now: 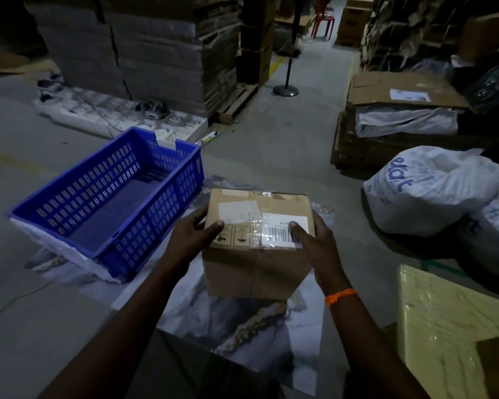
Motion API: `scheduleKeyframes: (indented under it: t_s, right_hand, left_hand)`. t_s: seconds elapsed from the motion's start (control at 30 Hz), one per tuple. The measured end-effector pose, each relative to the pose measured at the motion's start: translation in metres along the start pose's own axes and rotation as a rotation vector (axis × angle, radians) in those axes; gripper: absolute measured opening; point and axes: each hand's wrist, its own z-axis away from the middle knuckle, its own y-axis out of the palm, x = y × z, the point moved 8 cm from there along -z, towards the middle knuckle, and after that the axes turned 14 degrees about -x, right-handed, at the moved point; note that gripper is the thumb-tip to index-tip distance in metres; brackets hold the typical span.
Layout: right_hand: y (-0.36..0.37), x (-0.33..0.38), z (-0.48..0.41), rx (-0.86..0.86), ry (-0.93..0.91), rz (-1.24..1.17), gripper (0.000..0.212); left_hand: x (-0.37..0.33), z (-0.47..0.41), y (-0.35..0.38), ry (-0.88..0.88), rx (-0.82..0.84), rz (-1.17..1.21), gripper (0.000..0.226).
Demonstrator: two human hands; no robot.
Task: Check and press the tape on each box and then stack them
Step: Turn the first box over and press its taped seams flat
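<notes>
Cardboard box (pixel 257 272): one; blue crate (pixel 144 226): one, 10 o'clock. Left hand (pixel 188 240), right hand (pixel 319 249) clamping box sides at 9 and 3, thumbs pressing top.

You're in a dim warehouse: tall stacks of flattened cardboard (pixel 156 53) sit on a wooden pallet (pixel 236 106), a concrete floor (pixel 285 145) runs between piles, and bulging white sacks (pixel 429 194) lie alongside.

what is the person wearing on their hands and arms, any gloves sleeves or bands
No gloves on either hand, and no sleeves come into view. The left hand and its wrist carry nothing. The right hand has an orange band round its wrist.
</notes>
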Motion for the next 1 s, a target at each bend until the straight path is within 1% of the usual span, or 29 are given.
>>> scheduleKeyframes:
  t_s: [0.13, 0.23, 0.4, 0.5, 0.57, 0.63, 0.7, 0.8, 0.83, 0.87, 0.93, 1.0]
  right_hand:
    - [-0.003, 0.0, 0.015, 0.013, 0.002, -0.063, 0.054]
    - [-0.004, 0.006, 0.024, 0.02, 0.008, -0.128, 0.058]
    - [-0.001, 0.001, 0.037, 0.056, -0.018, -0.165, 0.069]
    - [0.0, -0.018, 0.047, 0.046, -0.019, -0.14, 0.079]
    - [0.001, -0.028, 0.056, 0.047, -0.009, -0.141, 0.08]
    - [0.002, -0.035, 0.065, 0.056, 0.001, -0.156, 0.075]
    - [0.0, -0.043, 0.072, 0.029, 0.034, -0.176, 0.063]
    - [-0.007, -0.058, 0.079, -0.023, 0.097, -0.184, 0.039]
    - [-0.01, -0.065, 0.082, -0.042, 0.124, -0.182, 0.033]
    - [-0.013, -0.07, 0.086, -0.067, 0.158, -0.188, 0.029]
    - [-0.022, -0.081, 0.095, -0.137, 0.23, -0.182, 0.027]
    - [-0.027, -0.096, 0.104, -0.167, 0.281, -0.127, 0.028]
  left_hand:
    - [0.011, 0.015, -0.008, -0.003, 0.022, 0.088, 0.069]
    - [0.014, 0.021, -0.017, -0.009, -0.04, 0.139, 0.076]
    - [0.016, 0.029, -0.028, 0.025, -0.111, 0.21, 0.072]
    - [0.035, 0.036, -0.036, 0.023, -0.161, 0.22, 0.072]
    - [0.049, 0.043, -0.041, 0.021, -0.168, 0.23, 0.07]
    - [0.061, 0.051, -0.047, 0.019, -0.182, 0.237, 0.065]
    - [0.072, 0.059, -0.055, -0.003, -0.198, 0.254, 0.054]
    - [0.092, 0.071, -0.063, -0.117, -0.236, 0.258, 0.029]
    - [0.097, 0.075, -0.063, -0.169, -0.239, 0.273, 0.025]
    - [0.102, 0.08, -0.061, -0.224, -0.246, 0.273, 0.025]
    - [0.109, 0.092, -0.056, -0.311, -0.24, 0.219, 0.025]
    - [0.115, 0.103, -0.049, -0.329, -0.209, 0.127, 0.027]
